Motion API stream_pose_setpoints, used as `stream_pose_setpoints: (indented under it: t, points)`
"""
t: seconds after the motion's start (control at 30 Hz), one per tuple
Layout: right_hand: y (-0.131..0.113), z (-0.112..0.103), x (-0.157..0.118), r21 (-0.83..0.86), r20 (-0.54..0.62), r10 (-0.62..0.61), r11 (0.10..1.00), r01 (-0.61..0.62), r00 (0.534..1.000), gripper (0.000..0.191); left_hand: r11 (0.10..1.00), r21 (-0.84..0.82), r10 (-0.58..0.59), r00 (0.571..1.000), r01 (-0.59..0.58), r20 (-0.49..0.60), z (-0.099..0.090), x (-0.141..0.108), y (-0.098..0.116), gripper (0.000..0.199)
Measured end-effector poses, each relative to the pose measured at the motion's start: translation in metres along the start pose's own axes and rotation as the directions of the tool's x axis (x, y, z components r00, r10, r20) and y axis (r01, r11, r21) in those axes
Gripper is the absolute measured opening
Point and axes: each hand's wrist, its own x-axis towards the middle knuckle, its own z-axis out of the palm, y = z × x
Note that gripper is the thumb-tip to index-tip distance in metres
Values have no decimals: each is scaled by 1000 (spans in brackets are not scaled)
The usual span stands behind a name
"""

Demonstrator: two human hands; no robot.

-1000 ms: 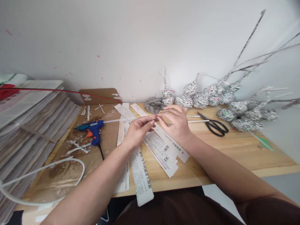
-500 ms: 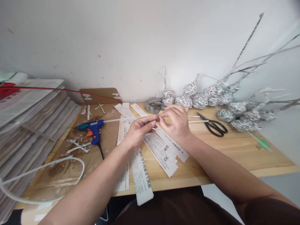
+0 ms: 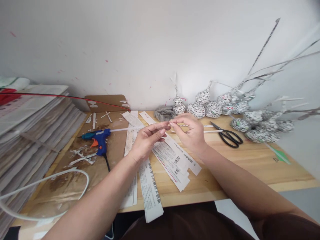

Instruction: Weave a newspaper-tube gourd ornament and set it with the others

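My left hand and my right hand meet at the fingertips above the middle of the table. The fingers of each are pinched together, and whatever lies between them is too small to make out. Below them, printed paper strips fan out over the wood, and one long strip reaches past the front edge. Thin rolled paper sticks lie just right of my right hand. Black scissors rest beyond the sticks, their blades slightly apart.
A blue glue gun lies on brown paper among white scraps. Stacked newspapers rise at the left, near a white cable loop. Woven paper gourds and a grey cloth stand along the wall.
The fingers of my right hand have shifted slightly, its thumb now straighter against the fingertips. My left hand stays almost in place.
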Motion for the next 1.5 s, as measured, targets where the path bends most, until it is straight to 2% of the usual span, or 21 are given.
stream_pose_setpoints:
  t: [0.1,0.2,0.3,0.37,0.43,0.5,0.6,0.7,0.87,0.97,1.13,1.2,1.27,1.37,1.5]
  points:
    - [-2,1,-2,131,86,101,985,-112,991,6,985,122,133,984,-119,-117,2,0,1,34]
    - [-2,3,-4,285,233,285,894,-346,930,11,928,300,282,943,-222,-175,3,-1,4,27]
    - [-1,4,-3,351,375,377,788,-506,847,19,806,503,438,885,-312,-154,3,-3,5,16]
    - [-1,4,-3,360,410,383,766,-533,828,21,708,600,525,846,-372,-96,1,-4,5,12]
    - [-3,4,-3,353,411,365,781,-515,836,20,610,681,578,816,-406,-32,-1,-4,5,12]
    - [-6,3,-4,310,382,333,833,-459,862,17,508,754,607,794,-416,29,-4,-4,5,12]
    - [-10,3,-8,161,289,253,938,-307,923,13,344,841,616,777,-417,133,-7,-5,6,15]
    - [-13,3,-11,-4,248,147,989,-150,958,14,171,898,586,774,-406,239,-9,-5,7,19]
    - [-13,2,-10,-162,328,12,986,44,944,16,-119,911,546,741,-394,391,-8,-7,8,20]
    - [-12,1,-9,-203,381,6,976,78,924,16,-207,897,514,737,-390,439,-6,-8,7,22]
    - [-11,0,-8,-234,430,-14,964,126,903,19,-254,883,516,717,-394,468,-4,-8,4,23]
    - [-12,0,-9,-248,437,-34,956,157,899,19,-241,890,533,713,-388,456,-3,-9,4,19]
    - [-13,0,-9,-240,432,-61,954,180,900,17,-194,908,550,725,-370,414,-3,-9,5,14]
    - [-15,0,-10,-181,374,-115,964,194,920,15,-35,935,601,740,-354,302,-5,-7,5,10]
    - [-17,-3,-8,-62,209,-105,991,120,972,13,246,868,680,715,-431,162,-8,-1,2,6]
